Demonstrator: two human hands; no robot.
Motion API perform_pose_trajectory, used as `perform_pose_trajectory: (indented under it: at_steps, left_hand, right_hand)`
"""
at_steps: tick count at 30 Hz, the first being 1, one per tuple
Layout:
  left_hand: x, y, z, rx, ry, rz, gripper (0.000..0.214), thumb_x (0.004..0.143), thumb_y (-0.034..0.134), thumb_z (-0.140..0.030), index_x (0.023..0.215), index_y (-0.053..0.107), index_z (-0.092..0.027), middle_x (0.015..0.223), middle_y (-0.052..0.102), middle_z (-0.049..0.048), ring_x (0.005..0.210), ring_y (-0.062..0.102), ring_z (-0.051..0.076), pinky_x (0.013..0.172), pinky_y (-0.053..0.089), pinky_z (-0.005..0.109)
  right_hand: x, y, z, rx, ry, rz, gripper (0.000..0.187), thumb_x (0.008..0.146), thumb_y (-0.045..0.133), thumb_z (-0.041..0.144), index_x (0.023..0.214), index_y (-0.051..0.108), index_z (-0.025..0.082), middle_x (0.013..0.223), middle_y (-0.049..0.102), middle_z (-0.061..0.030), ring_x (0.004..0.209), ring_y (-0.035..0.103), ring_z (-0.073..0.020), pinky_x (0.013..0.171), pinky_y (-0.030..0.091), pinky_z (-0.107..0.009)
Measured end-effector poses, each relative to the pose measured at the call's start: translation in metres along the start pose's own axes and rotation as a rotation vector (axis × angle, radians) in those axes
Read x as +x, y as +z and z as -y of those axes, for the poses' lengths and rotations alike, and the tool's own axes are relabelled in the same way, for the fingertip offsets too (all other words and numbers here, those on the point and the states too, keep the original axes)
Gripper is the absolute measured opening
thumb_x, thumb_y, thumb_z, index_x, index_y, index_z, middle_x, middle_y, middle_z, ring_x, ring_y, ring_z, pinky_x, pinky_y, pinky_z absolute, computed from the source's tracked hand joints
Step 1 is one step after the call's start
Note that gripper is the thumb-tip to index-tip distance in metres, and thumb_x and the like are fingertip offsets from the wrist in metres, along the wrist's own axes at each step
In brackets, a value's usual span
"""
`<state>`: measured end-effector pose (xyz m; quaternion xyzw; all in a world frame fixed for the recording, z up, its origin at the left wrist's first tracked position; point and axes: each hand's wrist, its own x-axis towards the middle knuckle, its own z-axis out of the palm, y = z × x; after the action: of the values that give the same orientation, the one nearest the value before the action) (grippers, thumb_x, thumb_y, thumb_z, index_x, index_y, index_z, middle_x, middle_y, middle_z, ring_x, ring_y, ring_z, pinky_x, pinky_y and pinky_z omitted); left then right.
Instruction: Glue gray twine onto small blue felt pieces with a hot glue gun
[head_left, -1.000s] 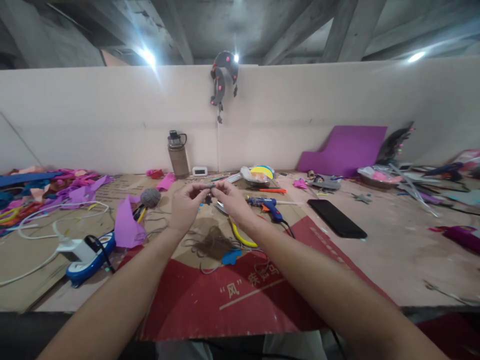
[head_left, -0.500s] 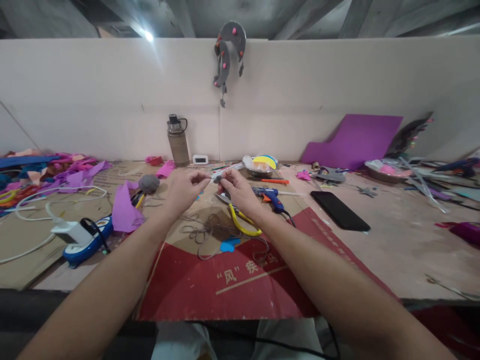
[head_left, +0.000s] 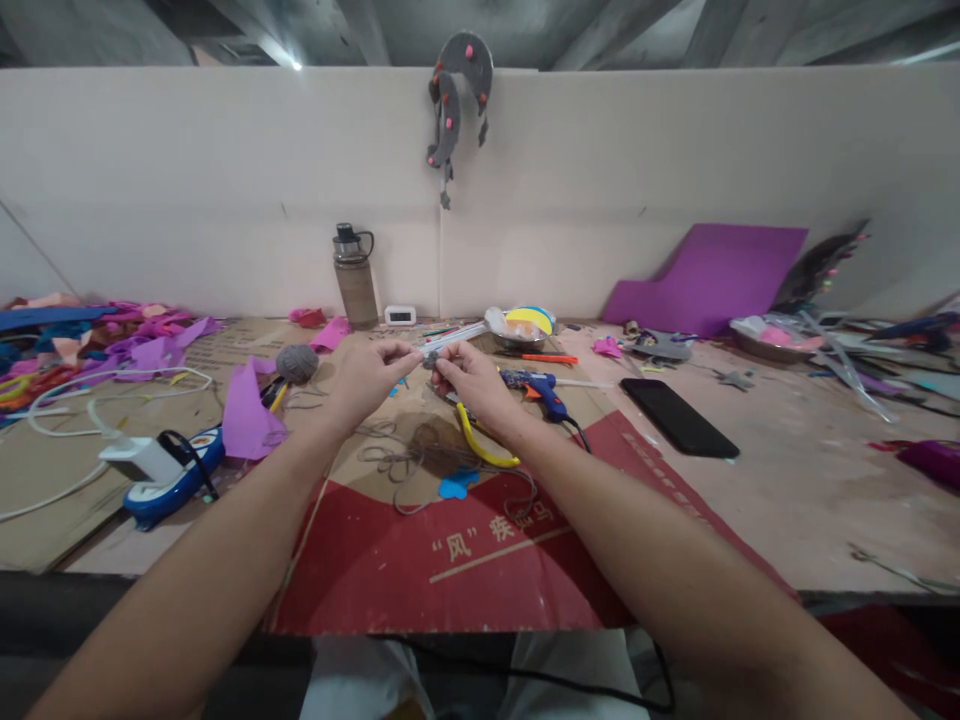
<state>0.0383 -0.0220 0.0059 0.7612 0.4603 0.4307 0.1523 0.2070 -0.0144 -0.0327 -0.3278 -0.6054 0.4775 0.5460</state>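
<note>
Fingertip to fingertip, my two hands meet above the cardboard. My right hand [head_left: 478, 387] pinches a small dark grey piece [head_left: 430, 361], perhaps felt; its outline is partly covered by the fingers. My left hand [head_left: 365, 378] is closed in a pinch right beside that piece, and what lies between its fingertips is too small to make out. Under the right wrist is a tool with yellow handles [head_left: 480, 447], its head partly hidden. Loose grey-brown yarn [head_left: 390, 458] lies tangled below the hands, close to a blue cut-out [head_left: 457, 484].
Red printed cardboard [head_left: 360, 590] covers the table's front. A blue glue gun [head_left: 550, 398] and a black phone [head_left: 679, 417] lie to the right. At left are a grey yarn ball [head_left: 297, 364], purple felt [head_left: 251, 415] and a blue power strip [head_left: 174, 480]. A bottle [head_left: 355, 285] stands behind.
The camera view has shifted slightly. Both hands stay together in their pinch, and the grey piece has turned or moved a little left at the right fingertips.
</note>
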Motion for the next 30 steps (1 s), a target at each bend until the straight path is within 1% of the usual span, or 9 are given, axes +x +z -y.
perform_pose_trajectory:
  at_steps: [5,10,12,14,16,20,22,25,30]
  left_hand:
    - [0.000,-0.001,-0.001,0.017,-0.019,0.012,0.028,0.081,0.061,-0.044,0.077,0.073,-0.019,0.073,0.070,0.0031,0.069,0.059,0.017,0.061,0.042,0.027]
    - [-0.001,-0.001,-0.004,-0.023,-0.017,0.020,0.028,0.079,0.063,-0.044,0.081,0.074,-0.019,0.078,0.072,0.0043,0.071,0.061,0.017,0.060,0.043,0.026]
    - [-0.001,-0.001,-0.005,-0.003,-0.019,0.028,0.028,0.076,0.065,-0.045,0.080,0.074,-0.019,0.072,0.070,0.0038,0.064,0.057,0.016,0.055,0.040,0.025]
    - [-0.001,-0.002,-0.005,0.036,-0.030,0.031,0.028,0.073,0.068,-0.045,0.079,0.075,-0.019,0.061,0.064,0.0016,0.053,0.049,0.013,0.048,0.033,0.025]
    - [0.000,-0.002,-0.004,0.058,-0.052,0.026,0.028,0.069,0.071,-0.045,0.076,0.075,-0.018,0.054,0.059,-0.0002,0.048,0.043,0.011,0.046,0.028,0.024]
    - [0.001,0.000,0.005,-0.008,-0.150,0.001,0.027,0.067,0.073,-0.044,0.073,0.075,-0.017,0.062,0.067,0.0024,0.053,0.050,0.013,0.051,0.034,0.025]
    - [0.001,0.002,0.010,-0.077,-0.207,-0.008,0.027,0.066,0.075,-0.043,0.073,0.075,-0.018,0.068,0.070,0.0031,0.057,0.054,0.013,0.052,0.036,0.026]
    - [0.002,0.004,0.015,-0.142,-0.259,0.006,0.025,0.065,0.075,-0.041,0.074,0.075,-0.018,0.069,0.071,0.0033,0.056,0.054,0.013,0.053,0.036,0.025]
    - [0.001,0.005,0.011,-0.085,-0.248,0.047,0.023,0.065,0.075,-0.040,0.072,0.075,-0.018,0.064,0.068,0.0021,0.054,0.050,0.012,0.051,0.032,0.025]
  right_hand:
    - [0.000,0.000,0.002,-0.048,0.002,-0.022,0.010,0.079,0.055,0.028,0.078,0.047,0.022,0.061,0.058,0.0056,0.055,0.052,-0.0088,0.058,0.044,-0.024]
    - [0.002,-0.001,0.001,-0.096,0.008,-0.043,0.009,0.081,0.055,0.025,0.076,0.047,0.022,0.061,0.059,0.0050,0.054,0.053,-0.0086,0.056,0.044,-0.023]
    - [0.002,-0.001,-0.001,-0.092,0.022,-0.054,0.011,0.081,0.056,0.025,0.076,0.048,0.021,0.061,0.059,0.0049,0.054,0.054,-0.0085,0.055,0.044,-0.023]
    - [0.001,-0.001,-0.002,-0.068,0.053,-0.054,0.012,0.081,0.057,0.024,0.074,0.049,0.021,0.060,0.059,0.0050,0.052,0.053,-0.0081,0.054,0.043,-0.022]
    - [0.001,0.000,-0.003,-0.021,0.099,-0.030,0.013,0.081,0.058,0.024,0.073,0.049,0.020,0.060,0.059,0.0051,0.050,0.051,-0.0073,0.054,0.043,-0.022]
    - [-0.001,0.002,0.000,0.112,0.217,0.020,0.015,0.081,0.064,0.027,0.076,0.052,0.020,0.061,0.060,0.0048,0.049,0.050,-0.0058,0.057,0.046,-0.022]
    - [-0.002,0.002,0.000,0.152,0.245,0.028,0.015,0.079,0.066,0.028,0.078,0.055,0.019,0.064,0.061,0.0040,0.050,0.051,-0.0057,0.059,0.047,-0.022]
    - [-0.002,0.001,-0.002,0.137,0.221,0.030,0.013,0.075,0.069,0.025,0.080,0.058,0.019,0.067,0.062,0.0036,0.052,0.051,-0.0054,0.061,0.049,-0.023]
    - [0.001,0.001,-0.007,0.048,0.171,-0.014,0.010,0.073,0.066,0.023,0.071,0.058,0.018,0.062,0.058,0.0046,0.049,0.048,-0.0057,0.056,0.045,-0.022]
